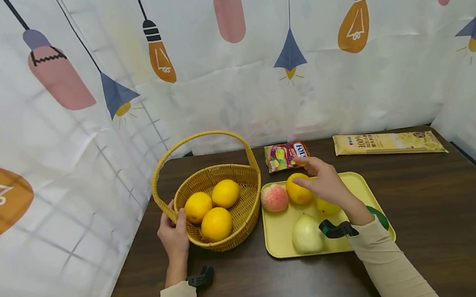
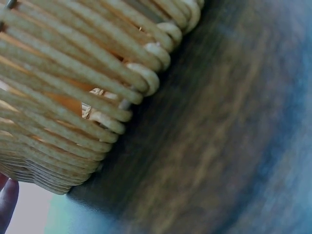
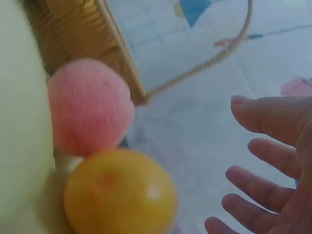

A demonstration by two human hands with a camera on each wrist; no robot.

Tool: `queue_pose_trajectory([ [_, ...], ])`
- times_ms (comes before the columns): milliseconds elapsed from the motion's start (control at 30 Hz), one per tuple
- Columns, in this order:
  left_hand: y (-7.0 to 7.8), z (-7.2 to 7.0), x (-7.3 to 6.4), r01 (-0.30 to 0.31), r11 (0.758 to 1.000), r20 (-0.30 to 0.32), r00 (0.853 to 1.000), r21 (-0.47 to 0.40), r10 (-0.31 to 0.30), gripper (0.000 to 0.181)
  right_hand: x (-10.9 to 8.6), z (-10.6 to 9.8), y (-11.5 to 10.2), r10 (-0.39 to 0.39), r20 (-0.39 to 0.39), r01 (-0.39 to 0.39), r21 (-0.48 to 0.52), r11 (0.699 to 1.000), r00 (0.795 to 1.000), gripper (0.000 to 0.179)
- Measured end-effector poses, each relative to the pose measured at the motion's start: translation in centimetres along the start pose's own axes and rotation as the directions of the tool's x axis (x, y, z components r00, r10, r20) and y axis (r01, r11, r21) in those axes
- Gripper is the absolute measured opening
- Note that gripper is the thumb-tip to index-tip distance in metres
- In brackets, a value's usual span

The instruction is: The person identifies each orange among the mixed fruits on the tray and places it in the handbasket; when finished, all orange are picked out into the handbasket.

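Observation:
My left hand (image 1: pixel 174 236) grips the left rim of a yellow wicker basket (image 1: pixel 245 209), near the foot of its tall handle, thumb on the inner side. Inside lie three yellow-orange fruits (image 1: pixel 216 224). In the left wrist view the woven basket wall (image 2: pixel 63 97) fills the upper left. My right hand (image 1: pixel 330 187) hovers over the pale yellow tray (image 1: pixel 280 239), fingers spread and holding nothing. Nearest to it is an orange (image 1: pixel 297 190), beside a pink peach (image 1: pixel 274 198). The right wrist view shows a gap between those fingers and the orange (image 3: pixel 122 195).
On the tray also sit a pale green pear-shaped fruit (image 1: pixel 308 235), a yellow fruit (image 1: pixel 327 206) partly behind the right arm, and a green item (image 1: pixel 379 217) mostly hidden by the sleeve. Behind it lie a colourful candy packet (image 1: pixel 285 157) and a long yellow food packet (image 1: pixel 389 143).

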State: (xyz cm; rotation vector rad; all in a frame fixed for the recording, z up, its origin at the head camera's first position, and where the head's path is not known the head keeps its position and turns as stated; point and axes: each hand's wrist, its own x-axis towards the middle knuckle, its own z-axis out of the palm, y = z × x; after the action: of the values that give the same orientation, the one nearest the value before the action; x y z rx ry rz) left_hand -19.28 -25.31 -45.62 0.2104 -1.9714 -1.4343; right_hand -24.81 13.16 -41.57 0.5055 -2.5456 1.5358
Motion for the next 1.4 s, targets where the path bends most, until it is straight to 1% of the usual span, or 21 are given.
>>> queue_pose_trajectory([
  [100,0.0,-0.1,0.0,-0.001,1.000,0.002,1.000,0.005,0.001,0.038,0.1,-0.7,1.1,0.039,0.010,-0.039,-0.031,0.999,0.999,0.055],
  [200,0.1,-0.1,0.0,0.000,1.000,0.000,1.000,0.012,0.000,0.038,0.2,-1.0,2.0,0.079,0.032,-0.078,-0.056,0.995,0.996,0.060],
  [333,0.1,-0.2,0.0,0.003,1.000,-0.002,1.000,0.021,-0.003,0.039,0.3,-0.8,2.9,0.100,0.067,-0.091,-0.126,0.988,0.993,0.066],
  [433,0.1,-0.1,0.0,0.006,1.000,0.004,1.000,0.012,-0.006,0.039,0.4,-0.5,3.5,0.098,0.091,-0.081,-0.176,0.981,0.991,0.068],
  [600,0.1,-0.1,0.1,0.006,1.000,0.010,1.000,-0.006,-0.006,0.039,0.4,-0.2,4.0,0.103,0.130,-0.075,-0.204,0.976,0.986,0.074],
  [667,0.1,-0.1,0.1,0.003,1.000,0.007,1.000,-0.005,-0.003,0.039,0.4,0.1,4.1,0.093,0.156,-0.055,-0.229,0.972,0.983,0.076],
  [767,0.1,-0.1,0.1,0.000,1.000,0.002,1.000,0.000,0.000,0.039,0.6,0.5,4.3,0.066,0.192,-0.005,-0.299,0.954,0.979,0.080],
  [833,0.1,-0.1,0.1,0.002,1.000,-0.002,1.000,0.006,-0.002,0.039,0.7,0.8,4.4,0.047,0.201,0.028,-0.352,0.936,0.978,0.082],
  [933,0.1,-0.1,0.1,0.002,1.000,-0.005,1.000,0.018,-0.002,0.039,0.7,1.1,4.4,0.041,0.193,0.040,-0.399,0.916,0.980,0.084],
  [1033,0.0,-0.1,0.1,-0.001,1.000,-0.005,1.000,0.023,0.001,0.038,0.7,1.1,4.4,0.046,0.183,0.033,-0.408,0.912,0.982,0.084],
  [1133,0.0,-0.1,0.1,-0.002,1.000,-0.003,1.000,0.024,0.002,0.038,0.6,1.1,4.3,0.067,0.166,0.009,-0.416,0.909,0.984,0.087],
  [1300,0.0,-0.1,0.0,0.003,1.000,0.004,1.000,0.027,-0.003,0.038,0.3,1.1,4.1,0.105,0.133,-0.042,-0.406,0.913,0.986,0.090],
  [1400,0.1,-0.1,0.0,0.004,1.000,0.006,1.000,0.029,-0.005,0.038,0.2,1.1,4.0,0.123,0.116,-0.072,-0.368,0.927,0.986,0.091],
])
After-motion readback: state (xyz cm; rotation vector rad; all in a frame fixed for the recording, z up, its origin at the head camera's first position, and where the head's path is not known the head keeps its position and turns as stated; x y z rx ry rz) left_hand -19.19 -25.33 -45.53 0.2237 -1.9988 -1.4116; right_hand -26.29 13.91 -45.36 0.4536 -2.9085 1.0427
